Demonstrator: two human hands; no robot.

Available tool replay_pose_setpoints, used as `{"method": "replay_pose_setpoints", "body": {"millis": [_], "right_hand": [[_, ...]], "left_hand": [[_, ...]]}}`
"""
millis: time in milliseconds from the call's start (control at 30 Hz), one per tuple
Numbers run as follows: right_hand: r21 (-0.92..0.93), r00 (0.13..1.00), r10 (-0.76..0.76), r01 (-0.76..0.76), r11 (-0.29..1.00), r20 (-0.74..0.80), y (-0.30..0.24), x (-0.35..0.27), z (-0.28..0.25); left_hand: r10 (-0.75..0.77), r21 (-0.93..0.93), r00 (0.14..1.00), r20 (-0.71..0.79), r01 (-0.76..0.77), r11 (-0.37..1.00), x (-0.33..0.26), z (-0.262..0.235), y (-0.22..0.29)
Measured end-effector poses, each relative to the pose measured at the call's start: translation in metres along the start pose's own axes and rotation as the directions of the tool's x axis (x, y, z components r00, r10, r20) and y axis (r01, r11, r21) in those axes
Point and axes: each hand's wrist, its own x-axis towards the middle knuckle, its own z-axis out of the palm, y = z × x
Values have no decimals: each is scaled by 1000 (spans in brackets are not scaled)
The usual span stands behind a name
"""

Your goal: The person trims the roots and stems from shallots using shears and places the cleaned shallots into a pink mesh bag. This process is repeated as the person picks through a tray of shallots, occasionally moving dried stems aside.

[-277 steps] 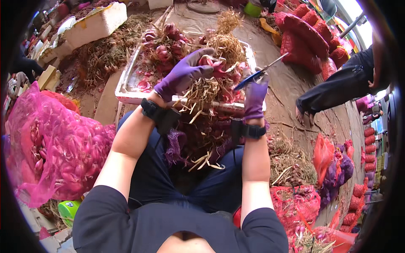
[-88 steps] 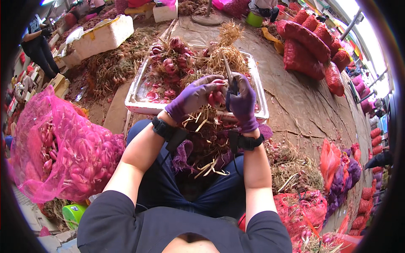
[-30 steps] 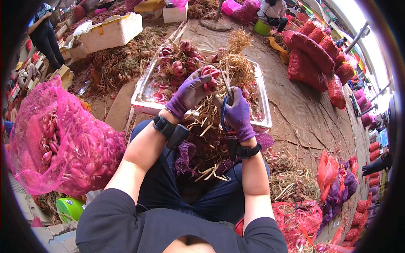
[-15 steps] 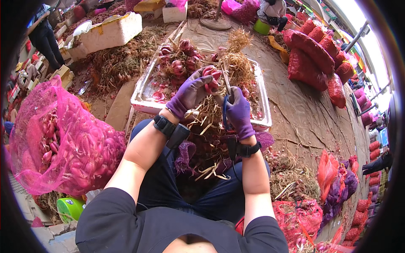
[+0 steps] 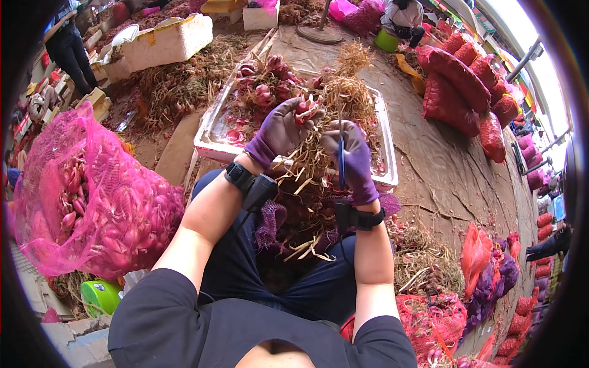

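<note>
Gloved in purple and grey, my left hand (image 5: pixel 273 134) is closed around a small bunch of red shallots (image 5: pixel 307 109) with dry stalks hanging below. Just to its right, my right hand (image 5: pixel 356 153) grips a pair of scissors (image 5: pixel 342 162) with blue handles, the blades pointing away from me. Both hands are over the near side of a white foam tray (image 5: pixel 207 122). Inside the tray, more shallots (image 5: pixel 270 86) lie at the back left, and dry straw-like stalks (image 5: pixel 348 92) are heaped on the right.
A pink mesh sack (image 5: pixel 123 214) full of shallots stands at my left, near a green container (image 5: pixel 101 297). Red sacks (image 5: pixel 451 104) are stacked at the far right. Cut stalks (image 5: pixel 423 251) lie beside my right knee. Other people are farther back.
My right hand has turned, so the scissors now stand more upright and slightly apart from the shallots. My left hand has tilted the bunch. The whole view has shifted a little.
</note>
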Motion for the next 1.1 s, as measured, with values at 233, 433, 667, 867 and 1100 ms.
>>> {"method": "replay_pose_setpoints", "body": {"millis": [233, 433, 667, 867, 1100], "right_hand": [[-359, 989, 58, -5, 933, 138, 11, -1, 4], [-488, 992, 55, 8, 873, 115, 2, -8, 17], [-534, 999, 8, 17, 845, 45, 2, -11, 27], [-522, 994, -64, 9, 853, -89, 7, -12, 33], [-544, 997, -75, 61, 837, -4, 0, -13, 33]], "left_hand": [[165, -2, 986, -15, -165, 986, 3, -13, 0], [222, -16, 963, -152, -227, 974, 8, -20, -1], [235, -36, 950, -206, -247, 968, 6, -13, -3], [224, -52, 953, -202, -239, 970, 3, -11, -3], [227, -15, 944, -239, -237, 971, 6, -14, -4]]}}
